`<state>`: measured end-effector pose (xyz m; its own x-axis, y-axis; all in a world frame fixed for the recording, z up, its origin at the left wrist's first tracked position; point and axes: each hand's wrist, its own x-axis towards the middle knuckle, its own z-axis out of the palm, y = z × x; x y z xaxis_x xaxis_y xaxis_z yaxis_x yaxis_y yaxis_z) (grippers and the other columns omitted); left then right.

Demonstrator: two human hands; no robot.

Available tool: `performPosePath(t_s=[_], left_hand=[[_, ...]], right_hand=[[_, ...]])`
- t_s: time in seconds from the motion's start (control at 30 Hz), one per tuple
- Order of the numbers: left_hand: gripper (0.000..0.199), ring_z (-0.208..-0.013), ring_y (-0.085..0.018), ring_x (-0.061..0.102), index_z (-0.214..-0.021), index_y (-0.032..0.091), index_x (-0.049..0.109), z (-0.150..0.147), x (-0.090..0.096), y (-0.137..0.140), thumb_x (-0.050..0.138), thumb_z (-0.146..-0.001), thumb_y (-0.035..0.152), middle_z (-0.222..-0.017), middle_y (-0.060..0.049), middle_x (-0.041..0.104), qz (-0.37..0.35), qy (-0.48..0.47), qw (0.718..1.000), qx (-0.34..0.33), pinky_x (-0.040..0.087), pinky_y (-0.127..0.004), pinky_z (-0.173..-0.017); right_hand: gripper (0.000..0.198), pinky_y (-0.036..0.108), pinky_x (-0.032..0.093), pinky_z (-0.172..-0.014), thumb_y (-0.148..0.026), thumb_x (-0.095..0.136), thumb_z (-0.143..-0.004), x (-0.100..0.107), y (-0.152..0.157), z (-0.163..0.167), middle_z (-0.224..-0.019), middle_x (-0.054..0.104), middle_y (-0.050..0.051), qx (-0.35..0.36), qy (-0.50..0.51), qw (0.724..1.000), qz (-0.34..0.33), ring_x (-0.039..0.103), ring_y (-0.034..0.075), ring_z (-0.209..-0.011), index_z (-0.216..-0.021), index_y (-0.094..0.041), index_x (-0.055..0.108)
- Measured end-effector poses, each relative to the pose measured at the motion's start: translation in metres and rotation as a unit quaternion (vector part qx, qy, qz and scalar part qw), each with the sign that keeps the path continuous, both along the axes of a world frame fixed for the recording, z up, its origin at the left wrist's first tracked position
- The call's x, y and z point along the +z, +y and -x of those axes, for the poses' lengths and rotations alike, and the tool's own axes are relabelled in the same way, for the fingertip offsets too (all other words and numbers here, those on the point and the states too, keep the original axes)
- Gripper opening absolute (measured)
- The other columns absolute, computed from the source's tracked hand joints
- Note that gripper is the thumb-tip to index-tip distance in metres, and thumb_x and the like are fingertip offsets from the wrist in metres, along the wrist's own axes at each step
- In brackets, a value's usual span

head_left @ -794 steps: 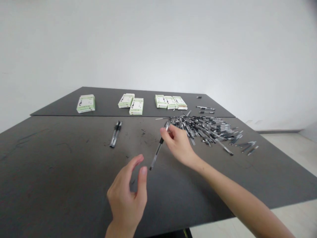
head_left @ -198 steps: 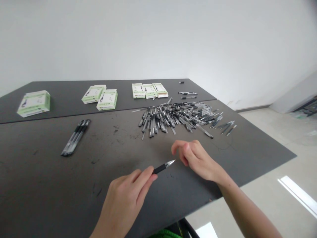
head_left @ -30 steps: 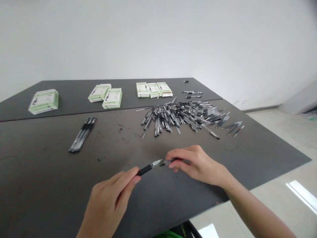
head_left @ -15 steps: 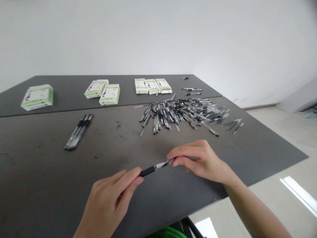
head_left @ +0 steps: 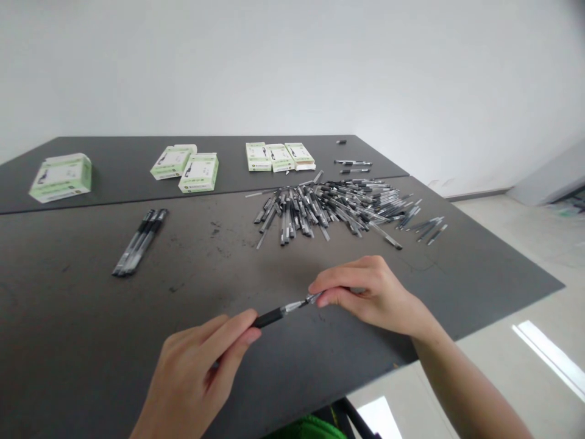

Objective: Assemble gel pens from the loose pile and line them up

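Note:
My left hand (head_left: 196, 366) is closed on a pen (head_left: 269, 317) by its black grip, between thumb and forefinger. The pen slants upward to the right, its clear section showing past the grip. My right hand (head_left: 365, 292) pinches the thin right end of the pen between thumb and forefinger; the fingertips partly hide that end, and I cannot tell whether it is a separate piece. Both hands hover just above the near part of the dark table (head_left: 219, 256). Beyond them lies a heap of pens and pen parts (head_left: 338, 204).
A small bundle of pens (head_left: 141, 242) lies at left. Green-and-white boxes stand farther back: one at far left (head_left: 61, 177), two left of centre (head_left: 198, 172), three near the middle (head_left: 280, 158). Loose pens (head_left: 354, 163) and thin refills (head_left: 427, 228) lie to the right.
The view has shifted slightly. The left hand and pen sit a little farther left; the gap between the hands looks slightly wider. Both hands keep their grip.

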<state>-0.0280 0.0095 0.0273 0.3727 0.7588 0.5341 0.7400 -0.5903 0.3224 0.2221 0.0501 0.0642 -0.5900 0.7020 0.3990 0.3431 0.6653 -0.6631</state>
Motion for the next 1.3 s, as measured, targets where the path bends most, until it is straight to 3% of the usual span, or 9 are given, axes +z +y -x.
performPosePath(t_s=[0.43,0.87,1.1,1.2,1.3], left_hand=[[0.02,-0.055,-0.011,0.065,-0.092,0.025,0.06,-0.002,-0.002,0.001,0.045,-0.089,0.037,-0.067,0.004,0.069,0.01,0.02,1.0,-0.008,0.046,-0.02,-0.048],[0.016,-0.051,-0.011,0.062,-0.092,0.023,0.058,-0.005,-0.002,0.0,0.044,-0.09,0.032,-0.062,0.004,0.066,-0.016,0.026,0.999,-0.017,0.045,-0.021,-0.048],[0.016,-0.046,-0.009,0.059,-0.093,0.025,0.057,-0.011,0.005,-0.002,0.043,-0.091,0.032,-0.055,0.007,0.06,-0.031,-0.009,0.999,-0.001,0.043,-0.02,-0.048],[0.017,-0.048,-0.009,0.06,-0.093,0.025,0.057,-0.012,0.006,-0.002,0.042,-0.091,0.032,-0.055,0.007,0.061,-0.034,-0.019,0.999,-0.007,0.043,-0.019,-0.048],[0.016,-0.05,-0.009,0.061,-0.095,0.025,0.057,-0.011,0.005,-0.001,0.044,-0.091,0.031,-0.058,0.006,0.062,-0.031,-0.021,0.999,-0.013,0.043,-0.019,-0.048]], right_hand=[[0.01,0.013,0.049,-0.067,-0.017,0.06,-0.083,0.002,-0.004,0.0,-0.084,0.071,0.0,-0.007,-0.002,1.0,-0.003,0.065,0.007,-0.072,-0.091,-0.018,0.065],[0.011,0.018,0.049,-0.069,-0.018,0.056,-0.086,0.002,-0.009,0.008,-0.086,0.07,0.003,-0.004,-0.029,0.995,-0.098,0.065,0.011,-0.08,-0.093,-0.016,0.063],[0.014,0.017,0.05,-0.067,-0.024,0.054,-0.087,0.006,-0.014,0.023,-0.084,0.07,0.004,-0.021,0.021,0.996,-0.083,0.065,0.01,-0.075,-0.09,-0.014,0.064],[0.026,0.018,0.051,-0.069,-0.033,0.049,-0.089,0.005,-0.017,0.029,-0.089,0.071,0.006,-0.047,0.032,0.991,-0.121,0.066,0.012,-0.078,-0.1,-0.014,0.062],[0.061,0.028,0.047,-0.09,-0.058,0.031,-0.088,0.001,-0.016,0.028,-0.114,0.063,0.012,-0.085,0.072,0.987,-0.119,0.062,0.018,-0.099,-0.121,-0.012,0.054]])
